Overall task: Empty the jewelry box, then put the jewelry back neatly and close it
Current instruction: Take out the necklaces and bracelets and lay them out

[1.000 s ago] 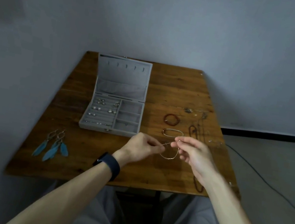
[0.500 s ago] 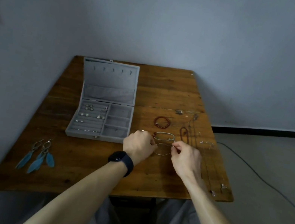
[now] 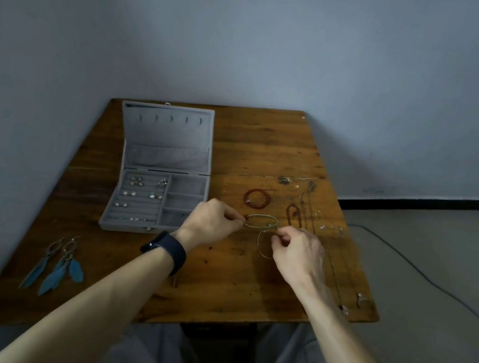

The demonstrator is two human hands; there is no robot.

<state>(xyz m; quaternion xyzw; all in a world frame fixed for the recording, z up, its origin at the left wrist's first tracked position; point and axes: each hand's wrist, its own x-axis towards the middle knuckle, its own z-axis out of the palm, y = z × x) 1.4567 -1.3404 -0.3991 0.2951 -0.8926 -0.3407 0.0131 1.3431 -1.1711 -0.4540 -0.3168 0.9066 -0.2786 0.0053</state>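
Observation:
The grey jewelry box (image 3: 112, 216) stands open on the left of the wooden table (image 3: 230, 279), lid upright, with several small earrings (image 3: 138, 182) in its ring rows. My left hand (image 3: 212, 221) and my right hand (image 3: 296, 252) each pinch an end of a thin chain bracelet (image 3: 262, 246) just above the table, right of the box. A green bracelet (image 3: 260, 220) lies just behind it. A red bead bracelet (image 3: 257, 198) lies farther back. Necklaces (image 3: 299, 214) lie to the right.
Blue feather earrings (image 3: 56, 270) lie near the table's front left corner. Small metal pieces (image 3: 352, 303) sit at the right front edge. A cable (image 3: 426, 275) runs over the floor on the right. Walls close in behind and to the left.
The camera has tilted up and turned to the right, so the table sits lower and more to the left. Both hands stay pinched on the thin chain, lowered close to the green bracelet.

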